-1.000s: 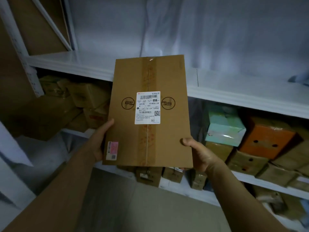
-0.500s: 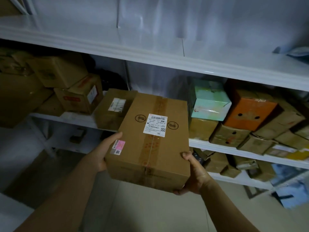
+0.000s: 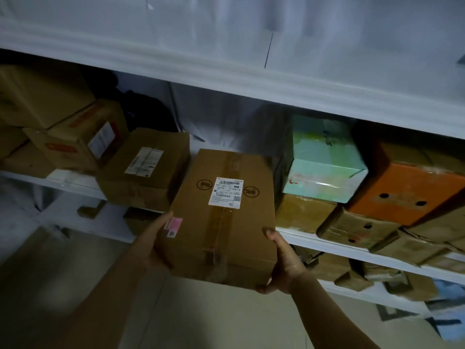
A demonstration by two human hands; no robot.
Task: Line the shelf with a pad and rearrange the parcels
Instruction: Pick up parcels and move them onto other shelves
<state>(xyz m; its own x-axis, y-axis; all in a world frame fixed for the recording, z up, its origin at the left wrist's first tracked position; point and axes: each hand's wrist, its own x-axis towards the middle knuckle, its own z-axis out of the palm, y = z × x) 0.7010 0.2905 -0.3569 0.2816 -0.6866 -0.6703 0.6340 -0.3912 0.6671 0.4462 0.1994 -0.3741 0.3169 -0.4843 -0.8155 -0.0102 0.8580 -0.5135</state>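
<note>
The cardboard parcel (image 3: 246, 235) is plain brown card, matt and slightly fibrous. The brown packing tape (image 3: 221, 222) down its middle looks smoother, with a faint shine. Its shipping label (image 3: 227, 192) is flat, matt white paper, and the pink sticker (image 3: 175, 222) looks like paper too. The mint-green box (image 3: 324, 170) is wrapped in glossy clear film that catches the light. The orange box (image 3: 407, 190) is matt card. The shelf board (image 3: 226, 79) is white and smooth with a soft sheen.
</note>
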